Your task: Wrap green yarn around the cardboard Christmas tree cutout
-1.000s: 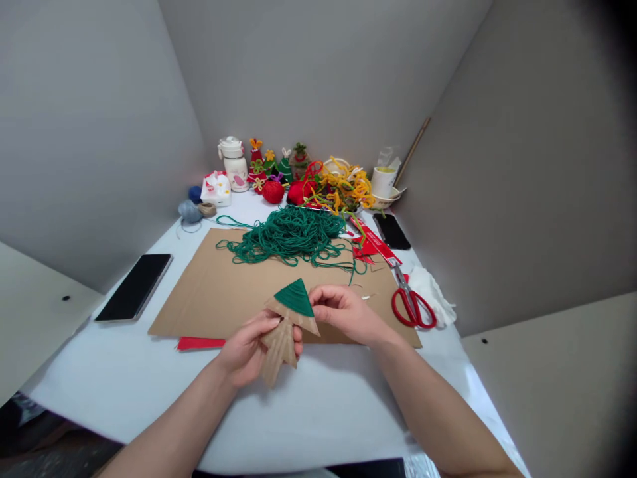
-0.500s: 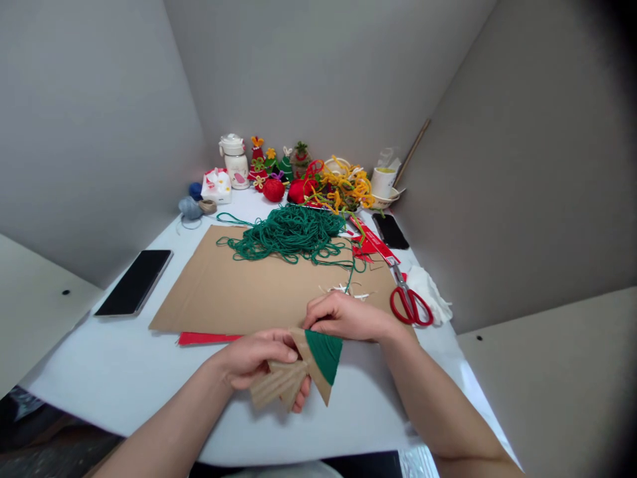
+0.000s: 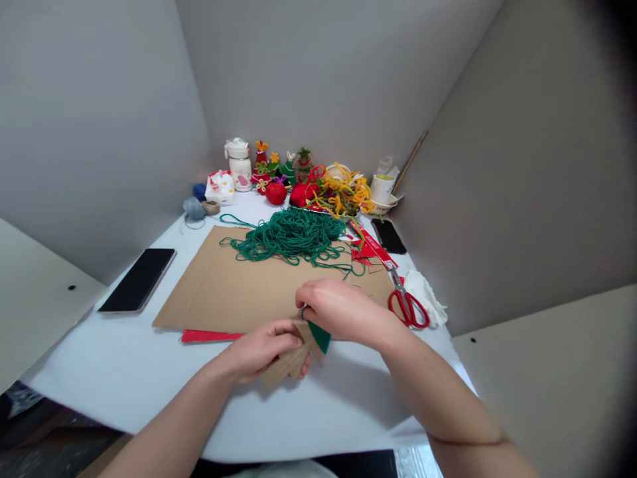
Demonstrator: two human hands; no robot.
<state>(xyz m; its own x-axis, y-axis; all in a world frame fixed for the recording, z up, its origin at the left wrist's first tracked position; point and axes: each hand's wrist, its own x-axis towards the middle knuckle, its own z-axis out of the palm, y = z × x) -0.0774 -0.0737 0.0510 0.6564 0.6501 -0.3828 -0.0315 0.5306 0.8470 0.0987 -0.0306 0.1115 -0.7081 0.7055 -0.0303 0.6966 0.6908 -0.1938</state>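
Note:
My left hand (image 3: 269,350) is closed around a tree-shaped cardboard cutout (image 3: 287,366), thumb on its near face and fingertips showing underneath. Green yarn wound in close rows covers one end of the cutout (image 3: 320,337). Over that end, my right hand (image 3: 328,307) is closed with its fingers bent, pinching the green yarn strand (image 3: 304,312), which loops at the cutout's edge. Behind the hands, a loose heap of green yarn (image 3: 293,232) lies on a flat cardboard sheet (image 3: 233,285). My right hand hides part of the wound section.
Red-handled scissors (image 3: 409,309) lie at the right beside a crumpled white tissue (image 3: 425,297). One phone (image 3: 138,280) rests at the left, another phone (image 3: 388,236) at the back right. A white bottle (image 3: 239,166), yarn ornaments (image 3: 261,171) and yellow yarn (image 3: 351,191) stand along the back.
My right hand has moved left across the cutout's wound end and now covers more of it, carrying the yarn strand. The cutout has tilted and risen slightly in my left hand.

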